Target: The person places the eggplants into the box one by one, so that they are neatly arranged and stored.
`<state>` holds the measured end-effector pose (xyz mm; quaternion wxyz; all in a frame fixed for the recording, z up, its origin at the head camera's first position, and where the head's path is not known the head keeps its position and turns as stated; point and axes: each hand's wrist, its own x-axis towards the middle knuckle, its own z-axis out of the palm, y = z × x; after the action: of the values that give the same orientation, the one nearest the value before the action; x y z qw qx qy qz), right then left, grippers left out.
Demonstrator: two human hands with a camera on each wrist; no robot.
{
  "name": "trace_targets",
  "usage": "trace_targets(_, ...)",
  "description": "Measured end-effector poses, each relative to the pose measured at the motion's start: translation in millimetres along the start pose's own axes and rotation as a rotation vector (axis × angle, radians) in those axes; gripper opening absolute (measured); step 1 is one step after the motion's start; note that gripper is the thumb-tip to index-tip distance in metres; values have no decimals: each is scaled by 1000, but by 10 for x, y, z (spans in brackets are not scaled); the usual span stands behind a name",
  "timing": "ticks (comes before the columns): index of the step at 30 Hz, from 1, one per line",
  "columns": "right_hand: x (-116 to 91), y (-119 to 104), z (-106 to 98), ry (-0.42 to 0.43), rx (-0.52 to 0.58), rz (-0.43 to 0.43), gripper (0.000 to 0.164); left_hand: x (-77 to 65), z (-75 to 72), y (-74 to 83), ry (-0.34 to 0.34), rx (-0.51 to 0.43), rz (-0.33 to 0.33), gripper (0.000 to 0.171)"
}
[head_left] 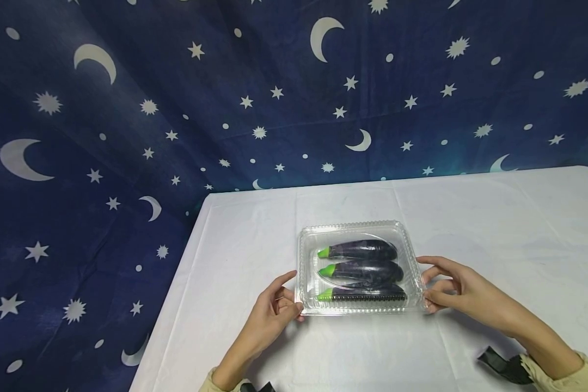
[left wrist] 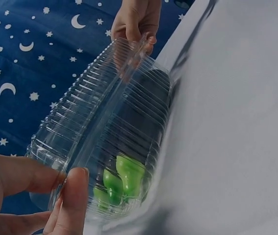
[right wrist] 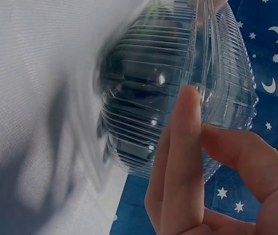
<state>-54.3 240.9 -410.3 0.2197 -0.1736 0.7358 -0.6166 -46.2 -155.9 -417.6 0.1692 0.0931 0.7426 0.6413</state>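
Observation:
A clear plastic clamshell container [head_left: 304, 261] with ribbed walls is closed around three dark purple eggplants [head_left: 367, 270]. They lie side by side, green stem ends toward the left. At the container's near left corner, my left hand [head_left: 269, 313] pinches the rim; the left wrist view has thumb and fingertips meeting on the flange, close to the green stem ends [left wrist: 129, 176]. On the opposite side my right hand [head_left: 463, 288] grips the right rim near its front corner. In the right wrist view its thumb and fingers [right wrist: 184, 161] press the flange from both sides.
A white cloth covers the table [head_left: 362, 354] beneath the container. Behind and to the left hangs a dark blue curtain [head_left: 274, 65] with white moons and stars. A black strap [head_left: 504, 365] sits at the right cuff.

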Motion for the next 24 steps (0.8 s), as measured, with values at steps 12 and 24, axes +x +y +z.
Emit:
trace_targets(12,1,18,3,0,-9,-29,66,7,14,6,13,-4,-14,67)
trace_targets(24,4,23,-1,-3,-5,-20,65,-10,0,11,4,3,-24,68)
